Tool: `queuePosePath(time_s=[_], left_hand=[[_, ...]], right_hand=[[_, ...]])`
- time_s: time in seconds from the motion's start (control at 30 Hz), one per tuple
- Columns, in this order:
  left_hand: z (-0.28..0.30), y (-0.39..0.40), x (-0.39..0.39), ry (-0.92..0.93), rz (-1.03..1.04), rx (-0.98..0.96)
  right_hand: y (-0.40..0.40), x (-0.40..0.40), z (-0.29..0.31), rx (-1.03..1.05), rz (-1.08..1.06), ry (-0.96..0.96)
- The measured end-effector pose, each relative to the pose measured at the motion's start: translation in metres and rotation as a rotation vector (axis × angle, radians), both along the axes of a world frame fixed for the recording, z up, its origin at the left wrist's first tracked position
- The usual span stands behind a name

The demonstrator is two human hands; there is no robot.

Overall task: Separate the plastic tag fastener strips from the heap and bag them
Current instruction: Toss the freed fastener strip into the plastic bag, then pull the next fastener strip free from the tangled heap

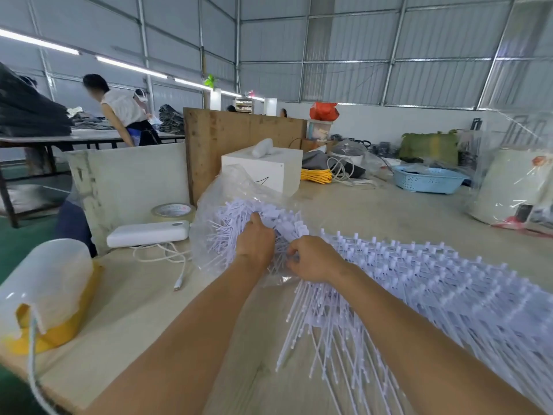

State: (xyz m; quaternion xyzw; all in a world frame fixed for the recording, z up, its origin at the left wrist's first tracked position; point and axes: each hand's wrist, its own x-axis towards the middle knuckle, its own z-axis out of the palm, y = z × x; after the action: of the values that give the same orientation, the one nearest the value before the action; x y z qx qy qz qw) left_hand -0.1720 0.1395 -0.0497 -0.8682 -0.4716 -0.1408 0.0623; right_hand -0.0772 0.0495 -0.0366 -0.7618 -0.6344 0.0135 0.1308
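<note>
Nearest the viewer, the long heap of white fastener strips (434, 298) fans across the worktop (143, 310) from about 5 o'clock up toward 3 o'clock, its thin tails splayed loose toward the near edge and its square heads stacked in rows farther out; the heap touches the mouth of the clear plastic bag (227, 187), which lies open at the centre, leaning toward 11 o'clock and already well filled with strips. The right hand (314, 259) sits where heap meets bag, its fingers curled in and seemingly pinching a clump of strips at the head end, though exactly how many it holds cannot be told; the left hand (256, 239) lies just beside it at 10 o'clock, thumb raised and fingers curled down over the bundle inside the bag, gripping or pressing it to keep it steady. The step in hand looks to be feeding a freed clump into the bag; to do it well, the clump should be lifted by the heads so the tails comb out of the heap rather than drag neighbours along; the left hand ought to hold the bag's mouth wide and the packed strips down; heads should go in aligned with those already there, lest tails snag the film. Farther off at 9 o'clock lie a white power bank (148, 233) and a roll of tape (173, 211).
</note>
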Motion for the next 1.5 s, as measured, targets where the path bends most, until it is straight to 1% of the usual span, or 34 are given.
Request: queuePosePath(time_s=[0.1, 0.17, 0.27, 0.33, 0.4, 0.43, 0.47, 0.53, 0.6, 0.63, 0.7, 0.73, 0.8, 0.83, 0.97, 1.13, 1.2, 1.23, 1.3, 1.33, 1.43, 1.5], left_hand=[[0.006, -0.007, 0.004, -0.019, 0.024, -0.044], [0.013, -0.016, 0.006, 0.017, 0.044, -0.012], [0.026, -0.033, 0.009, 0.068, 0.069, 0.133], [0.035, -0.049, 0.014, 0.03, 0.044, 0.249], [0.043, -0.067, 0.023, -0.039, -0.041, 0.311], [0.047, -0.076, 0.03, -0.069, -0.116, 0.319], [0.049, -0.084, 0.037, -0.1, -0.21, 0.297], [0.051, -0.1, 0.054, -0.218, -0.422, 0.15], [0.048, -0.115, 0.073, -0.279, -0.576, -0.016], [0.044, -0.121, 0.084, -0.255, -0.619, -0.052], [0.034, -0.13, 0.105, -0.143, -0.647, -0.073], [0.029, -0.132, 0.115, -0.079, -0.638, -0.089], [0.021, -0.132, 0.13, 0.015, -0.606, -0.122], [0.019, -0.13, 0.135, 0.027, -0.591, -0.141], [0.017, -0.115, 0.15, -0.023, -0.529, -0.203], [0.033, -0.109, 0.178, 0.092, -0.437, 0.032], [0.035, -0.105, 0.194, 0.088, -0.446, 0.043], [0.034, -0.101, 0.201, 0.116, -0.448, 0.039], [0.028, -0.09, 0.21, 0.207, -0.444, -0.033], [0.024, -0.083, 0.213, 0.233, -0.444, -0.112], [0.019, -0.067, 0.221, 0.226, -0.468, -0.344], [0.02, -0.062, 0.225, 0.226, -0.477, -0.369]], right_hand=[[-0.005, 0.002, 0.001, -0.002, 0.034, 0.03], [-0.012, 0.006, 0.006, 0.025, 0.074, 0.074], [-0.032, 0.017, 0.019, 0.143, 0.106, 0.152], [-0.056, 0.033, 0.03, 0.267, 0.09, 0.21], [-0.087, 0.058, 0.039, 0.378, 0.037, 0.233], [-0.103, 0.075, 0.042, 0.423, -0.013, 0.227], [-0.122, 0.093, 0.044, 0.453, -0.088, 0.214], [-0.16, 0.13, 0.042, 0.456, -0.302, 0.181], [-0.198, 0.165, 0.035, 0.352, -0.527, 0.116], [-0.214, 0.178, 0.029, 0.273, -0.613, 0.079], [-0.238, 0.192, 0.015, 0.126, -0.699, 0.026], [-0.245, 0.194, 0.008, 0.087, -0.71, 0.033], [-0.252, 0.196, -0.004, 0.08, -0.712, 0.064], [-0.253, 0.196, -0.008, 0.1, -0.713, 0.067], [-0.252, 0.196, -0.015, 0.208, -0.696, 0.036], [-0.252, 0.198, -0.016, 0.224, -0.659, 0.04], [-0.252, 0.198, -0.018, 0.196, -0.65, -0.003], [-0.251, 0.198, -0.018, 0.178, -0.646, -0.036], [-0.251, 0.198, -0.02, 0.151, -0.633, -0.081], [-0.251, 0.198, -0.02, 0.15, -0.628, -0.089], [-0.252, 0.201, -0.02, 0.161, -0.628, -0.09], [-0.252, 0.202, -0.021, 0.159, -0.624, -0.092]])
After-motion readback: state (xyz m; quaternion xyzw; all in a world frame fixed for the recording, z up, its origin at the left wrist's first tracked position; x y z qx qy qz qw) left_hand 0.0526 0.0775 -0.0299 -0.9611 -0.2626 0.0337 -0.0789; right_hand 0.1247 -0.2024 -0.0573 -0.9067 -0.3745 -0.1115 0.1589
